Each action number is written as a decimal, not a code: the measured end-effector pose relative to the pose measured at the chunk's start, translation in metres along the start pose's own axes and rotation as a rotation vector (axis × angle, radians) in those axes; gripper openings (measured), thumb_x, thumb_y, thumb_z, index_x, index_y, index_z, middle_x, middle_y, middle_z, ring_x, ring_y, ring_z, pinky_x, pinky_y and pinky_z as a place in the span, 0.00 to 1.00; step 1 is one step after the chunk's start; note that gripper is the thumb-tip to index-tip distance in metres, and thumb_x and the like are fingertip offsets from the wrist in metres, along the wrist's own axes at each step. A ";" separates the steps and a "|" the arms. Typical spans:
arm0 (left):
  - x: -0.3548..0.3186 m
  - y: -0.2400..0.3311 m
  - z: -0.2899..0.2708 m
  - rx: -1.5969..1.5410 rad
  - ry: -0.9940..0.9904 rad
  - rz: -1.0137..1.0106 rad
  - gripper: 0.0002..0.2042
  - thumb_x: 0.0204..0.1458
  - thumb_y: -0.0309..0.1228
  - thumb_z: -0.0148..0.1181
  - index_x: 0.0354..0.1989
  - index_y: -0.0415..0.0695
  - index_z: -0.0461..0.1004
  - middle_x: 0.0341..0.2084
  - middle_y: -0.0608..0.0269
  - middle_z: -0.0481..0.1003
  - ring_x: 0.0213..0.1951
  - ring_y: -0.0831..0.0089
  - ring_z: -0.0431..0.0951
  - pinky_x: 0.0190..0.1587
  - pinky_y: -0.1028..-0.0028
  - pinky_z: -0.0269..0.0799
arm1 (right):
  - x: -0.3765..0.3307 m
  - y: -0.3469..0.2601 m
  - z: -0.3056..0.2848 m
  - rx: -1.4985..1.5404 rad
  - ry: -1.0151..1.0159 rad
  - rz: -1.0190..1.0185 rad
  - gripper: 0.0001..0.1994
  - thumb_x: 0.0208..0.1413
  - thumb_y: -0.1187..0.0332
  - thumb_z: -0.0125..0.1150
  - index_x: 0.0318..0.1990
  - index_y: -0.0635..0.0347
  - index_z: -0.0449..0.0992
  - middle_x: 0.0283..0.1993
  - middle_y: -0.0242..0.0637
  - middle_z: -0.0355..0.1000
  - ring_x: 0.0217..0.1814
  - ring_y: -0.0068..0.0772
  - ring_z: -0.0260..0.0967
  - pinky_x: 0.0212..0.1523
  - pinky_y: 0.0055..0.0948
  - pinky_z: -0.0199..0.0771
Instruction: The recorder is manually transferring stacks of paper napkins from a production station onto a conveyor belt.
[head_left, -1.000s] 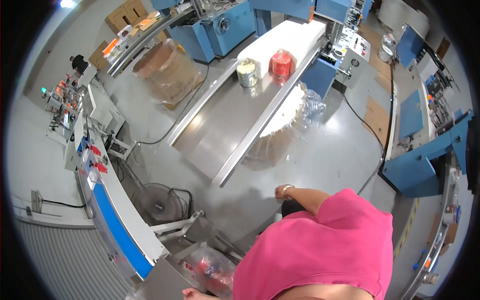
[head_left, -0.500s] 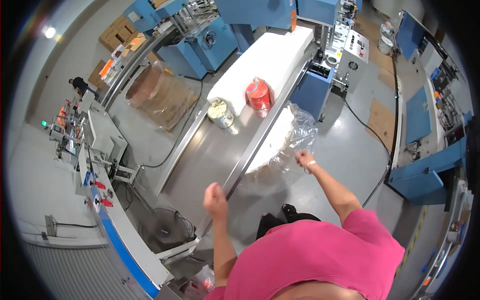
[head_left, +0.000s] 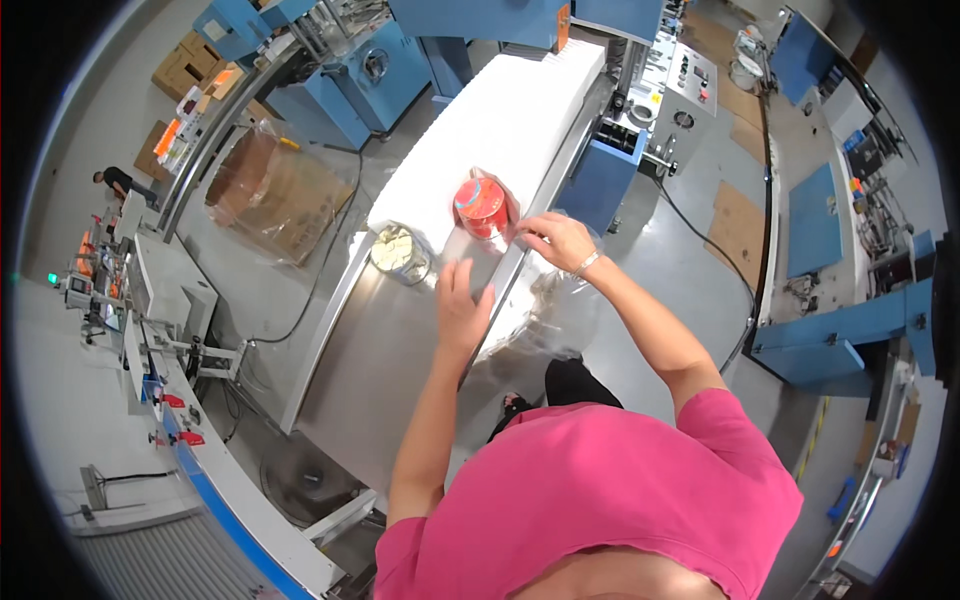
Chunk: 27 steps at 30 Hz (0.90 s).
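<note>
Both hands have just come up. 1 second ago they hung low and well short of the goods; now they are forward over the table. Reading: they look within reach of the 2 cylinders, so the approach seems nearly over, handling not yet begun.

Left hand (head_left: 463, 310): open, fingers loosely apart, slightly blurred; nothing seen in it. Nearest thing is the silver cylinder (head_left: 399, 252), pale pieces showing at its top, just beyond the fingertips.

Right hand (head_left: 565, 243): half open, fingers bent toward the red cylinder (head_left: 482, 210); bracelet at the wrist. Fingertips just beside its right side; contact, cannot tell. No grip seen.

Both cylinders stand at the near end of a long white block (head_left: 490, 120), red to the right of silver, on a shiny metal table (head_left: 360, 370) with raised side rails.

Room: clear plastic (head_left: 540, 310) bunched beside the table's right rail. Left, on the grey floor, a plastic-lined carton (head_left: 275, 205). Farther left, a curved line with a blue belt (head_left: 235, 520); 1 co-worker (head_left: 120, 183) in dark clothes, well apart. Beyond the table's right side, a control box (head_left: 690, 90) with knobs.
</note>
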<state>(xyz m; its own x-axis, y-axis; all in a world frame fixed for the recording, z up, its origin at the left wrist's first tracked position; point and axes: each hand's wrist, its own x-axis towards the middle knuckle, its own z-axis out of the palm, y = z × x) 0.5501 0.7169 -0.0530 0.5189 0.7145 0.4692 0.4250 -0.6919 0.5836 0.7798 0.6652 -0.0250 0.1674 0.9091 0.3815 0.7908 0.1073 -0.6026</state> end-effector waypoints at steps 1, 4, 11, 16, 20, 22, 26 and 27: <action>0.016 0.000 0.007 -0.006 0.003 -0.017 0.28 0.45 0.30 0.65 0.56 0.41 0.64 0.53 0.43 0.63 0.54 0.46 0.65 0.55 0.56 0.62 | 0.008 0.002 0.000 -0.031 -0.047 -0.053 0.07 0.54 0.63 0.57 0.40 0.47 0.78 0.33 0.36 0.75 0.36 0.42 0.74 0.36 0.38 0.74; 0.062 -0.003 0.026 0.158 0.036 -0.065 0.33 0.43 0.33 0.66 0.59 0.43 0.61 0.53 0.41 0.62 0.55 0.44 0.64 0.56 0.53 0.61 | 0.027 0.009 0.001 -0.058 -0.160 -0.101 0.07 0.55 0.62 0.57 0.39 0.48 0.77 0.33 0.35 0.74 0.35 0.42 0.74 0.32 0.39 0.74; 0.115 -0.002 0.059 0.223 0.002 -0.357 0.41 0.35 0.41 0.70 0.62 0.53 0.59 0.47 0.43 0.67 0.46 0.41 0.71 0.44 0.52 0.71 | 0.051 0.032 -0.004 -0.002 -0.258 -0.186 0.09 0.55 0.64 0.57 0.43 0.53 0.75 0.32 0.38 0.73 0.33 0.45 0.73 0.31 0.38 0.74; 0.092 0.019 0.044 0.274 -0.011 -0.527 0.39 0.35 0.38 0.68 0.61 0.55 0.60 0.44 0.45 0.66 0.46 0.43 0.70 0.45 0.53 0.70 | 0.057 0.049 -0.001 0.073 -0.219 -0.222 0.10 0.54 0.66 0.58 0.43 0.54 0.76 0.33 0.38 0.74 0.33 0.44 0.73 0.32 0.39 0.74; 0.076 0.033 0.035 0.255 -0.001 -0.500 0.38 0.35 0.37 0.68 0.61 0.53 0.60 0.41 0.45 0.66 0.43 0.44 0.69 0.44 0.55 0.70 | 0.059 0.043 -0.007 0.076 -0.343 -0.141 0.11 0.53 0.66 0.58 0.44 0.54 0.75 0.34 0.37 0.74 0.35 0.46 0.73 0.33 0.40 0.74; 0.074 0.039 0.039 0.234 -0.005 -0.479 0.39 0.35 0.36 0.69 0.61 0.51 0.60 0.39 0.45 0.66 0.44 0.45 0.68 0.44 0.55 0.69 | 0.055 0.039 -0.011 0.063 -0.473 -0.169 0.11 0.51 0.66 0.58 0.43 0.54 0.75 0.37 0.38 0.74 0.34 0.47 0.73 0.33 0.42 0.74; 0.076 0.031 0.044 0.228 0.039 -0.455 0.39 0.34 0.35 0.69 0.61 0.50 0.60 0.39 0.45 0.65 0.44 0.47 0.67 0.43 0.56 0.69 | 0.054 0.030 -0.007 0.108 -0.348 -0.131 0.10 0.51 0.66 0.58 0.42 0.54 0.75 0.38 0.39 0.73 0.34 0.48 0.73 0.33 0.42 0.74; 0.075 0.032 0.044 0.215 0.042 -0.455 0.39 0.34 0.35 0.69 0.61 0.50 0.60 0.39 0.45 0.65 0.44 0.47 0.67 0.43 0.56 0.69 | 0.052 0.029 -0.008 0.095 -0.350 -0.129 0.10 0.51 0.66 0.58 0.42 0.54 0.75 0.38 0.39 0.73 0.34 0.48 0.73 0.33 0.42 0.74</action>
<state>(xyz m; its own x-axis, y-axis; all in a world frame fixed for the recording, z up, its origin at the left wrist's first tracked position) 0.6353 0.7443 -0.0284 0.2174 0.9492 0.2275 0.7465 -0.3118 0.5877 0.8158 0.7129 -0.0171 -0.1545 0.9663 0.2058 0.7313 0.2519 -0.6339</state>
